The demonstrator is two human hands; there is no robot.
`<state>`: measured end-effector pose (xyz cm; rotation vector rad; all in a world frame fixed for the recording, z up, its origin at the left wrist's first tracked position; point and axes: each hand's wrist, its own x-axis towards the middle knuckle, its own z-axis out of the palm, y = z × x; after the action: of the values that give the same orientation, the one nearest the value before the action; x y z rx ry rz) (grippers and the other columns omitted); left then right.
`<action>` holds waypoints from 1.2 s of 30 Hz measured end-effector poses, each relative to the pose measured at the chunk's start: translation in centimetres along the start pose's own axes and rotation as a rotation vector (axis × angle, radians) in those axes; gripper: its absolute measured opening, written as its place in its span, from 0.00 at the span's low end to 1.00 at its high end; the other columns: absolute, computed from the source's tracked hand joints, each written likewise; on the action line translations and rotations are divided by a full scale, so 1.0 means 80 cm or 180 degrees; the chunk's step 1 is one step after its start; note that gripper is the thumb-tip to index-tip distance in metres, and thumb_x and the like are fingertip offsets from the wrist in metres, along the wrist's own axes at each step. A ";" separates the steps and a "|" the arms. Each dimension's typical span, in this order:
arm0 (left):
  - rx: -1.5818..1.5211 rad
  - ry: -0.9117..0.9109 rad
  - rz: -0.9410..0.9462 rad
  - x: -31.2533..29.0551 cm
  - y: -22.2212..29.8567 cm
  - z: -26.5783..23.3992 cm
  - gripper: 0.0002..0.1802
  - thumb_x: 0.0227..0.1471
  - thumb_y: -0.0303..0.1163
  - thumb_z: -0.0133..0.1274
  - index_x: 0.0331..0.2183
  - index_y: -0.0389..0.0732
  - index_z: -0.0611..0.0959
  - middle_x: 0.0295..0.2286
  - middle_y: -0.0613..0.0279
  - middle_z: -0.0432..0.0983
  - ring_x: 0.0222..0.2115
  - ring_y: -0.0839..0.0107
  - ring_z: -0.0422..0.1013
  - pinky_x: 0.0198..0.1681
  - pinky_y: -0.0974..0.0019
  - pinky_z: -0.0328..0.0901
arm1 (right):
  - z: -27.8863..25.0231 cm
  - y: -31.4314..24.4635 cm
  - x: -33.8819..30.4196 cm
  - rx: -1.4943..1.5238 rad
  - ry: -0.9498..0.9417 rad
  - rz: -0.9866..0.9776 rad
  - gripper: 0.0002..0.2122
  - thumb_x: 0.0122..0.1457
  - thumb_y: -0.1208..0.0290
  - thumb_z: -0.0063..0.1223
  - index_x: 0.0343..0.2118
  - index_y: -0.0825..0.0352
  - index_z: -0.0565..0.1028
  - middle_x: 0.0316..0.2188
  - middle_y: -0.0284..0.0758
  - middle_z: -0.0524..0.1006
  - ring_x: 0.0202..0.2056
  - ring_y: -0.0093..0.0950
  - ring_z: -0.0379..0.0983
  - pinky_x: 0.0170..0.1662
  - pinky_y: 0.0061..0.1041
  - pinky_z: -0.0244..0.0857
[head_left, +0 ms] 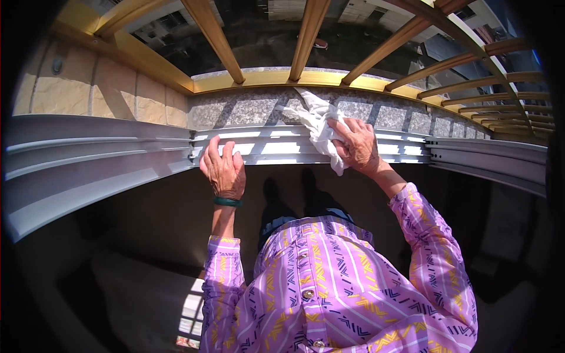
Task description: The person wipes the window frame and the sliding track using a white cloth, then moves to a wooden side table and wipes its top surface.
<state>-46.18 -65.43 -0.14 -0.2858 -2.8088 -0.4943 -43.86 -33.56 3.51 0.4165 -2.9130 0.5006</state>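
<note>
A crumpled white cloth (321,126) is bunched under my right hand (358,144), whose fingers are closed on it. The cloth lies across the white metal window track (271,144), and its far end reaches over the speckled stone ledge (235,109). On the left part of the same track rests my left hand (223,167), with its fingers apart and bent onto the rails and nothing held in them. A dark green band circles that wrist.
Gold-coloured metal bars (309,41) fence the far side of the ledge, with a drop to the ground beyond. White frame uprights flank the opening at left (88,153) and right (488,159). Beige tiles (112,88) cover the wall at the left.
</note>
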 end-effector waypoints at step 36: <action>0.0008 -0.0013 0.0117 -0.006 0.006 0.008 0.16 0.51 0.40 0.42 0.37 0.43 0.77 0.48 0.52 0.60 0.50 0.55 0.56 0.54 0.50 0.49 | -0.341 -0.132 0.196 0.1734 0.3430 -0.0783 0.23 0.51 0.64 0.58 0.46 0.69 0.62 0.36 0.48 0.73 0.36 0.41 0.75 0.38 0.38 0.70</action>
<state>-45.76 -64.83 -0.71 -0.3377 -2.8025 -0.4824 -52.75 -37.46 35.28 0.3835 -1.6543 1.0612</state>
